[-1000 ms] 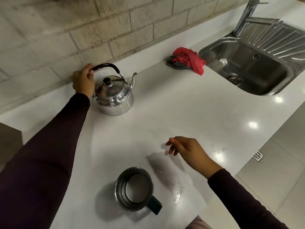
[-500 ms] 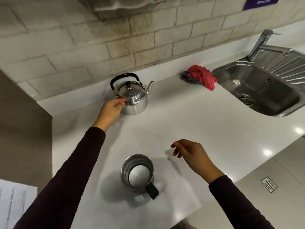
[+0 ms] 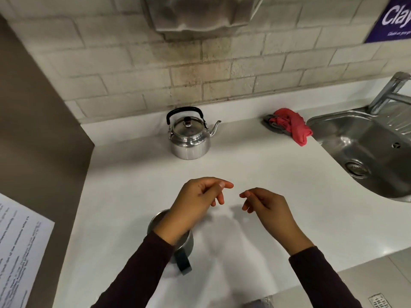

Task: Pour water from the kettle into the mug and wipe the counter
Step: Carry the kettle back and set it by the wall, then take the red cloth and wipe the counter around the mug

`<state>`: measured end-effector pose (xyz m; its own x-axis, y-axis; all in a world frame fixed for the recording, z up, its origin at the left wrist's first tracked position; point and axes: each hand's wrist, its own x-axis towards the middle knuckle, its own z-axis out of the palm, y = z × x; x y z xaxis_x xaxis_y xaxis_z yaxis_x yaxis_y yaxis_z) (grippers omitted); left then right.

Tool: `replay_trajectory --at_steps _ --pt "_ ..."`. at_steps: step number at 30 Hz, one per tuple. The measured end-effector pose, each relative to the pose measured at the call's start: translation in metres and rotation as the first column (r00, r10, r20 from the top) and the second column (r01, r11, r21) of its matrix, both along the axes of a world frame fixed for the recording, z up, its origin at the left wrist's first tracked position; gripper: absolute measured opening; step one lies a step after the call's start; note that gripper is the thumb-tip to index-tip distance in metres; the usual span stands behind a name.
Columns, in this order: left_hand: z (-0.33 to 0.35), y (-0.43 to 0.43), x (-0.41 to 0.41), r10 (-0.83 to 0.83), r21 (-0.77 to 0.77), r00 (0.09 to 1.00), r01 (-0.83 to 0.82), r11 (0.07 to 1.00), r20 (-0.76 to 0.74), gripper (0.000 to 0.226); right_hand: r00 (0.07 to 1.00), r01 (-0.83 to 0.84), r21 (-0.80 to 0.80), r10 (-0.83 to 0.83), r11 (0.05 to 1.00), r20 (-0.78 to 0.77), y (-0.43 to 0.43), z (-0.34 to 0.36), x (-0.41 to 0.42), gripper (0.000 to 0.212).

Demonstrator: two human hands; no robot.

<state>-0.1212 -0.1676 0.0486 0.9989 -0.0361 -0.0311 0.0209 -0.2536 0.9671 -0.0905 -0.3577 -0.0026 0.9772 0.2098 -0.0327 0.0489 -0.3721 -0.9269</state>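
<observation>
A shiny steel kettle (image 3: 189, 138) with a black handle stands upright near the back of the white counter (image 3: 255, 165), its spout facing right. The steel mug (image 3: 184, 245) with a dark handle sits near the front edge, mostly hidden under my left wrist. My left hand (image 3: 198, 201) hovers above the mug, holding nothing, its fingers loosely curled. Level with it to the right, my right hand (image 3: 264, 207) is just as empty and loosely curled, fingertips close to the left ones. A red cloth (image 3: 293, 125) lies bunched on a grey cloth by the sink.
A steel sink (image 3: 364, 150) with a tap (image 3: 387, 92) is set into the counter at right. A brown panel (image 3: 40, 134) bounds the counter at left, with a printed sheet (image 3: 17, 252) beside it. A metal wall unit (image 3: 200, 16) hangs above the kettle.
My left hand let go of the kettle and pulled back over the mug, near my right hand. The view tilted up, showing more wall. The kettle stayed put.
</observation>
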Motion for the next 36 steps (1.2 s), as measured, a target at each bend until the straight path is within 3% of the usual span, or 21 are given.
replay_trajectory --at_steps 8,15,19,27,31,36 --pt "-0.034 -0.101 0.042 0.104 -0.052 0.988 -0.111 0.992 -0.113 0.030 0.992 -0.122 -0.027 0.121 0.992 -0.030 -0.086 -0.009 0.057 0.022" --pt "-0.060 -0.181 0.085 0.142 -0.002 0.977 -0.144 0.990 -0.161 0.029 0.978 -0.206 -0.263 0.206 0.942 -0.028 -0.164 -0.042 0.128 0.018" --pt "-0.064 -0.210 0.105 0.170 0.027 0.965 -0.168 0.985 -0.199 0.035 0.980 -0.136 -0.386 0.181 0.913 0.083 -0.200 -0.052 0.191 0.010" --pt "-0.063 -0.224 0.111 0.233 0.073 0.940 -0.222 0.972 -0.250 0.035 0.971 0.142 -0.402 -0.048 0.904 0.236 -0.213 -0.060 0.353 0.026" --pt "-0.064 -0.222 0.104 0.289 0.089 0.924 -0.276 0.957 -0.251 0.035 0.981 0.118 -0.437 -0.037 0.891 0.190 -0.200 -0.064 0.386 0.034" --pt "-0.067 -0.216 0.100 0.355 0.094 0.902 -0.342 0.935 -0.246 0.032 0.984 0.134 -0.456 -0.066 0.880 0.163 -0.193 -0.067 0.398 0.028"
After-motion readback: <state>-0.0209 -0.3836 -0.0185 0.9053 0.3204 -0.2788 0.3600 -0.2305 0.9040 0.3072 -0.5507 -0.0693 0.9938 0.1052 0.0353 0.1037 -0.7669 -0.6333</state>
